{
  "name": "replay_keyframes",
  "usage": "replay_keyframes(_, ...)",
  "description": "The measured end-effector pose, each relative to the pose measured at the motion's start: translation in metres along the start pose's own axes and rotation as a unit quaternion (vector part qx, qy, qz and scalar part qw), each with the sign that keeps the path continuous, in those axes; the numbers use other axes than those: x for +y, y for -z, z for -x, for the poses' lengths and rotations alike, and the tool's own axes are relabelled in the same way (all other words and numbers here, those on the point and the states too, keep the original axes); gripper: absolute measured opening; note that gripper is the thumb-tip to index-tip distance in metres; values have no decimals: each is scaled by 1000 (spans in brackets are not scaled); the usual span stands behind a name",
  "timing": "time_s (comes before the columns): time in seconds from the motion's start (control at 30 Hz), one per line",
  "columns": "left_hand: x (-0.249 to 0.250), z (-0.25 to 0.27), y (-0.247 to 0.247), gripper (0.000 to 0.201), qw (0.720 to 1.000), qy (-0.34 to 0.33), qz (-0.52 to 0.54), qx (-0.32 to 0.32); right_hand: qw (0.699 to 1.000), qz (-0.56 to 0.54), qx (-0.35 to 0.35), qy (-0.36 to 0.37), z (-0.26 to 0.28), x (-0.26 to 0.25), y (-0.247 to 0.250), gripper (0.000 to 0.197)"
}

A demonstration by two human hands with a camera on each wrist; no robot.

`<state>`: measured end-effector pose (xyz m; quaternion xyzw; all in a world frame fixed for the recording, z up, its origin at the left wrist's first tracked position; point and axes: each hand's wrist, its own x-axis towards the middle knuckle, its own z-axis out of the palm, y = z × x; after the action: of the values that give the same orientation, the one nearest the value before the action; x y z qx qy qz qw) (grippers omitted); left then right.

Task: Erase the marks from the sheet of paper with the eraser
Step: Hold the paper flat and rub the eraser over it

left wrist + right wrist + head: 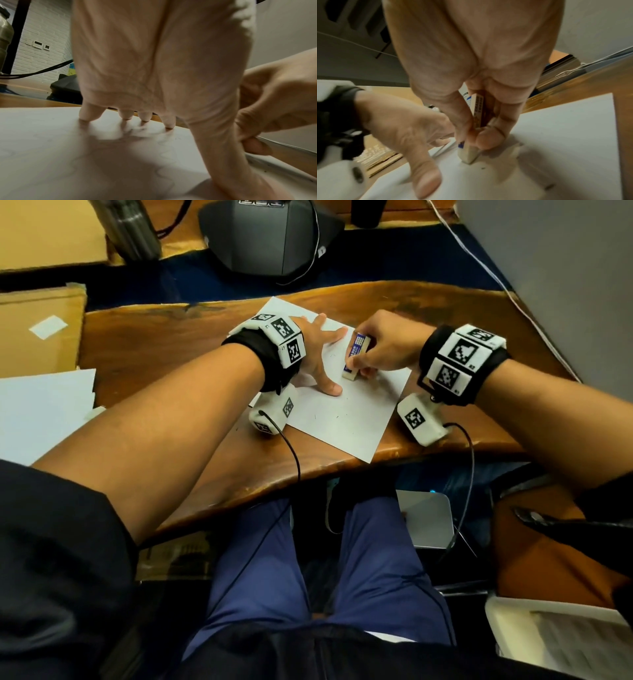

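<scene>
Sheet of paper (346,419) lies on the desk (164,344), set askew near its front edge. Left hand (317,350) rests on the sheet's left part; eraser (354,357) stands on the sheet just right of that hand, held by the right hand (387,347). Conference speaker (270,234) sits behind the sheet, paper stack (44,405) to its left.

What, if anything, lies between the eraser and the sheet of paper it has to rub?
Nothing visible. The right hand pinches the eraser, whose bare tip already touches the sheet of paper. The left hand presses the sheet flat beside it, its thumb near the eraser but not under it.
</scene>
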<state>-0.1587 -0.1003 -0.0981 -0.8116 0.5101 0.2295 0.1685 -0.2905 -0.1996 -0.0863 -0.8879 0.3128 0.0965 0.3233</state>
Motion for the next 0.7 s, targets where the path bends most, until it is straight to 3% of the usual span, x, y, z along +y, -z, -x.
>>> replay_keyframes(0.1,2,1,1,129,1000,1,-4,1,1000,-8,-13,2,-3,-3,7,18)
replay_keyframes(0.3,2,4,1,129,1000,3,-8,3,997,-33,72,-20,-15,-9,16,23)
replay_keyframes(0.57,2,2,3,132,1000,6,-10,3,1000,-17,-18,7,-3,-3,0,23)
replay_keyframes(0.7,2,5,2,132,1000,4,-5,5,996,-57,71,-25,-24,-7,16,24)
